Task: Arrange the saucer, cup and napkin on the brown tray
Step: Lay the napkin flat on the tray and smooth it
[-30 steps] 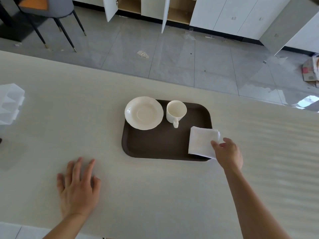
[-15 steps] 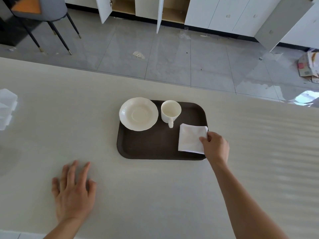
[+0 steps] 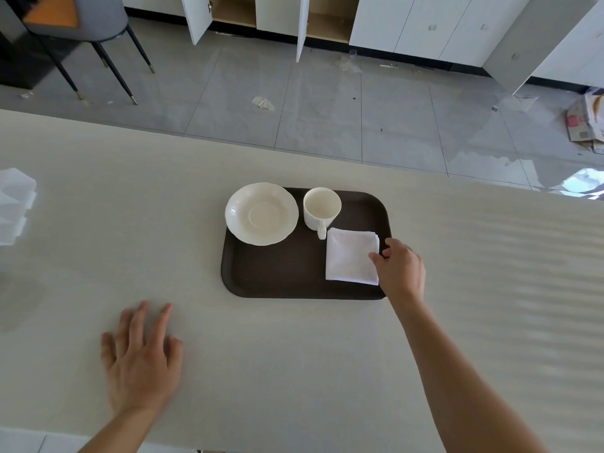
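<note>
A brown tray lies on the pale table. On its far left corner rests a cream saucer, overhanging the tray's edge a little. An empty cream cup stands upright beside the saucer, handle pointing toward me. A folded white napkin lies flat on the tray's right part, just below the cup handle. My right hand pinches the napkin's right edge between thumb and fingers. My left hand rests flat on the table, fingers spread, well left of the tray.
A clear plastic container sits at the table's left edge. Beyond the table's far edge is a grey tiled floor with a chair, open white cabinets and cardboard at the right.
My right hand has slid the napkin leftward from the tray's right rim fully onto the tray, close under the cup handle. My left hand stays flat on the table.
</note>
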Motion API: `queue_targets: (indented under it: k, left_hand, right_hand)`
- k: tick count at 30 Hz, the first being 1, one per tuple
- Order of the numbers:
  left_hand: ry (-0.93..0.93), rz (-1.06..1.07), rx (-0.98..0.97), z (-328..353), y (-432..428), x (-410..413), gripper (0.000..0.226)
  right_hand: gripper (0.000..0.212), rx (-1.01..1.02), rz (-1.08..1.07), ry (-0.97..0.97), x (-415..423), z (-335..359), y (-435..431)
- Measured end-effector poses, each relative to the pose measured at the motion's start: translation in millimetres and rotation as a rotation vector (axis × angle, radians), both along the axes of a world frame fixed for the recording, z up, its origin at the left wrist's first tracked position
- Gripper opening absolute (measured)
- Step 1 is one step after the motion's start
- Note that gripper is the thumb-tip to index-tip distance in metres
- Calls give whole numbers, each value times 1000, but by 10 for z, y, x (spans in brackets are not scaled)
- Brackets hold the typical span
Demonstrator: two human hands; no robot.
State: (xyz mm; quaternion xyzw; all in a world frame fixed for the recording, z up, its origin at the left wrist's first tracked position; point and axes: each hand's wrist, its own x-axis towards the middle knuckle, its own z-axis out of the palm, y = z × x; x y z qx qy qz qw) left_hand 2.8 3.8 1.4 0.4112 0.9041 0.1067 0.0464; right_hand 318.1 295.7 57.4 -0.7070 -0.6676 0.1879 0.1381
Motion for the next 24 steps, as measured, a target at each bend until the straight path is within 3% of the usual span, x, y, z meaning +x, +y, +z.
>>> queue_targets:
  k: [3,5,11,18,24]
  left_hand:
    - [-18,14,0,82,64,28,63]
    - [-51,-24,48,190,212,128,61]
    - [-100,-554,336,505,1129,1066,31]
    - [-308,-518,72,432,1912,1581,59]
    - [-339,-528,76,340,2009,1703,48]
  right_hand:
    - [31,30,22,83,182,87,-94]
    - [38,5,159,45,284,91,-179]
    - [66,25,438,-121,472,-15,-279]
    - [66,54,506,-227,404,-55,-190]
    - [58,54,521,-210,435,-119,-183]
